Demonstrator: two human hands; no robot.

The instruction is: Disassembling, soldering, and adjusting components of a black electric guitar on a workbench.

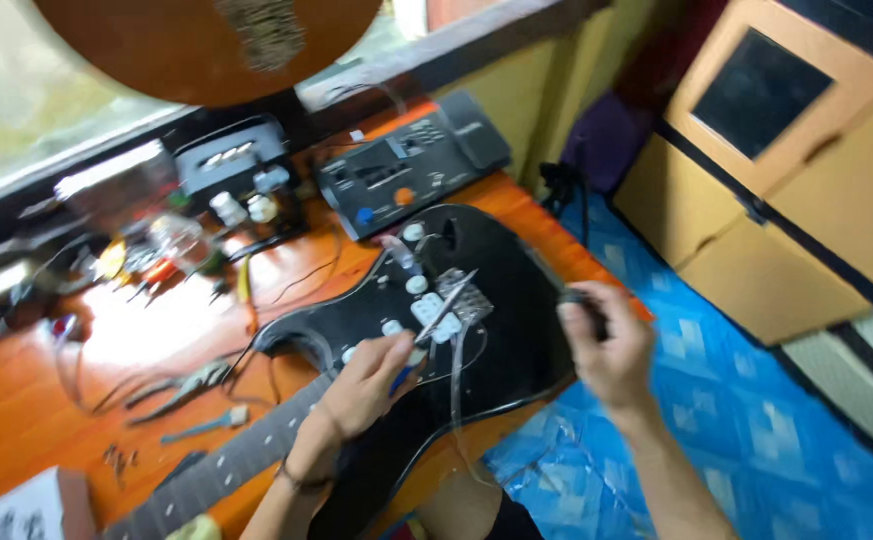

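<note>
A black electric guitar (497, 300) lies flat across an orange wooden workbench (17, 420), its dark neck (227, 465) with pale dot inlays running toward the lower left and its body jutting past the bench edge over a blue patterned floor covering (757, 430). A clear glass jar (179, 240) stands near the back of the bench among loose wires; what it holds is too blurred to tell. A white box (27, 510) sits at the lower left corner, its contents out of sight.

The guitar's glossy body carries white control knobs (416, 284) and a small metal plate (469, 300) near the middle; thin wires trail from it, and a transparent sheet edge curves over its lower side.

The person's left hand (372, 385) rests on the guitar body — fingers curled around a slim metal-shafted tool with a blue handle (437, 325), its tip angled up toward the knobs. The right hand (607, 350) hovers at the guitar's outer edge, closed around a small dark object (582, 300) that motion blur leaves unidentifiable.

Pliers (182, 385) lie on the bench beside the neck. Behind the guitar sit a dark grey desk device with buttons (407, 170) and a black unit with white knobs (237, 165) — both under a window. The rounded brown body of an acoustic guitar (207, 45) hangs at the top of the frame, and tan cabinets (787, 170) stand at the right.
</note>
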